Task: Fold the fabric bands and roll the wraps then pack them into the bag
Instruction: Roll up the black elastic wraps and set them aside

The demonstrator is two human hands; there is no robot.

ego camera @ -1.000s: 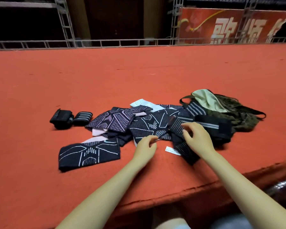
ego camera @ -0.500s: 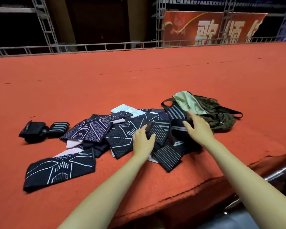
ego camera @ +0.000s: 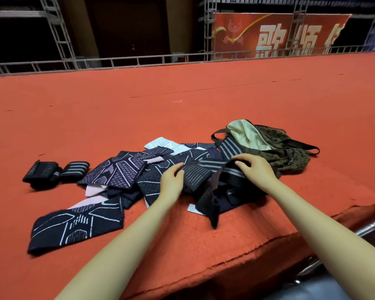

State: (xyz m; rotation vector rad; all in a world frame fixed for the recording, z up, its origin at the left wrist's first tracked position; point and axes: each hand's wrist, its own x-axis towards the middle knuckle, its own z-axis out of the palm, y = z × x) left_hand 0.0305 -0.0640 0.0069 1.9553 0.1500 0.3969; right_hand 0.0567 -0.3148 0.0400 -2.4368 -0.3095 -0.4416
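Orange carpet [ego camera: 204, 100], wide and bare beyond striped wrap [ego camera: 198, 173] in both hands.

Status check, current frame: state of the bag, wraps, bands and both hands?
Olive patterned fabric bag: open, pale lining showing.
Two black grey-striped rolled wraps: rolled, side by side, outside the bag.
Dark patterned fabric band: flat, apart from pile.
Black grey-striped wrap: unrolled, partly lifted.
Left hand: grips that wrap.
Right hand: grips it too.
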